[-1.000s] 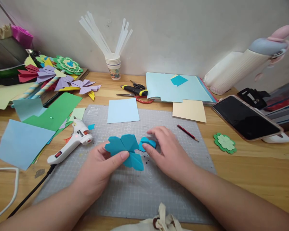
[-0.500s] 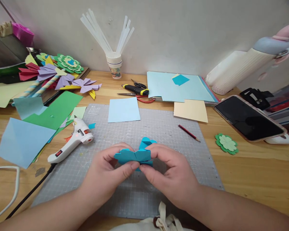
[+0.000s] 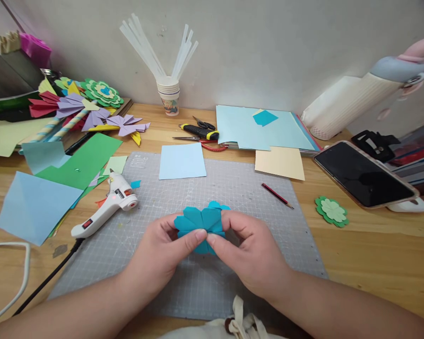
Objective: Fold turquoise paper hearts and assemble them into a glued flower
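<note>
A blue paper flower (image 3: pixel 199 217) with creased, scalloped petals is held up over the grey cutting mat (image 3: pixel 155 282). My left hand (image 3: pixel 162 247) pinches it from the left, thumb pressed near its centre. From the other side my right hand (image 3: pixel 252 249) grips its edge, the thumb tip close beside the left thumb. More blue paper shows behind the flower, partly covered by my right fingers. The fingers behind the paper are hidden. Left of my hands lies a white glue gun (image 3: pixel 108 207), and beyond them a light blue paper square (image 3: pixel 182 161).
A red pencil (image 3: pixel 277 196) and a green layered paper flower (image 3: pixel 331 210) lie to the right, near a phone (image 3: pixel 365 174). Scissors and a utility knife (image 3: pixel 199 131) are at the back, beside a paper cup (image 3: pixel 170 101) of straws. Folded paper flowers (image 3: pixel 123 125) crowd the left.
The blue flower has been opened out and tilted so its petals face me more. Both hands keep their hold, and the thumbs have shifted slightly upward.
</note>
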`<state>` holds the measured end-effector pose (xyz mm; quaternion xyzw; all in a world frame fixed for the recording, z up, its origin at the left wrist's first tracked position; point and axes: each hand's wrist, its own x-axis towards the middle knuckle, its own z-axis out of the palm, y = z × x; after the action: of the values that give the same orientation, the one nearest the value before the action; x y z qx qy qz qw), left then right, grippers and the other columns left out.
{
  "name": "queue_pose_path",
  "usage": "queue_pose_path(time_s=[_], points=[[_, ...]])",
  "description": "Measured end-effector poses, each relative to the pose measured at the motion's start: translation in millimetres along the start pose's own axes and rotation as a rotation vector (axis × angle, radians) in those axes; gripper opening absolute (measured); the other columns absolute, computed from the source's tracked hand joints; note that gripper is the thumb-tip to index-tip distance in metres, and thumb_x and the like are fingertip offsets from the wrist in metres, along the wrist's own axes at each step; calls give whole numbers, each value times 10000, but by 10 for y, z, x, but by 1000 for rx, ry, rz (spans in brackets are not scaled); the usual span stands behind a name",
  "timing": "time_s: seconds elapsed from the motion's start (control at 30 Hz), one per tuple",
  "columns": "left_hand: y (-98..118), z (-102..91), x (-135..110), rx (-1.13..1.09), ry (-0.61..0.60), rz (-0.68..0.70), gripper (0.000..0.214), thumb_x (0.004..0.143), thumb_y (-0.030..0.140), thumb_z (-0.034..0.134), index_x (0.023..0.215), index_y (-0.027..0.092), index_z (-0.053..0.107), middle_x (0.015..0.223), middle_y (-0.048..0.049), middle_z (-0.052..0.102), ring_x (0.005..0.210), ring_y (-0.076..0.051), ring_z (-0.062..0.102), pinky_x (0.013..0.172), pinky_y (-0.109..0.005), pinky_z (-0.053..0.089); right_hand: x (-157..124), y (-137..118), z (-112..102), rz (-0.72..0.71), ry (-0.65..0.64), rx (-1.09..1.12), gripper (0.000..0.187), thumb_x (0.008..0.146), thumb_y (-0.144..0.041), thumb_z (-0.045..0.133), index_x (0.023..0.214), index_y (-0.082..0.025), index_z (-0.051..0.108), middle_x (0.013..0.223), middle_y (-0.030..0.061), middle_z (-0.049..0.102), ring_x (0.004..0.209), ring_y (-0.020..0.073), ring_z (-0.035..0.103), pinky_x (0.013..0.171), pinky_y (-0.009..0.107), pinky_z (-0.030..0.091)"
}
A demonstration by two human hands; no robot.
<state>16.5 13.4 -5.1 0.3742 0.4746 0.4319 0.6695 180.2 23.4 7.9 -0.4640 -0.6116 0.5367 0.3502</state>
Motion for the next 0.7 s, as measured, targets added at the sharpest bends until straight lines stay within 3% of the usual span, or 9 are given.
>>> queue_pose_path(time_s=[0.23,0.5,0.7], points=[[45,28,-19,56,79,-44,159,682,334,766,695,188,703,688,10,684,653,-132,561,659,-237,481,23,34,-39,-75,-91,-67,158,835,-274,504,696,-201,486,713,-1,515,677,144,460,650,297,399],[41,34,-48,31,27,-79,167,683,321,759,654,173,689,654,8,685,599,-123,566,620,-236,479,16,56,-51,-120,-50,-87,212,837,-263,499,644,-205,436,642,-10,473,621,138,424,582,285,379],[49,11,-23,-11,16,-108,144,684,312,764,669,182,704,660,16,696,589,-112,564,619,-224,470,29,63,-63,-70,-128,-30,216,847,-299,488,659,-198,457,666,-2,496,637,136,449,598,285,412]])
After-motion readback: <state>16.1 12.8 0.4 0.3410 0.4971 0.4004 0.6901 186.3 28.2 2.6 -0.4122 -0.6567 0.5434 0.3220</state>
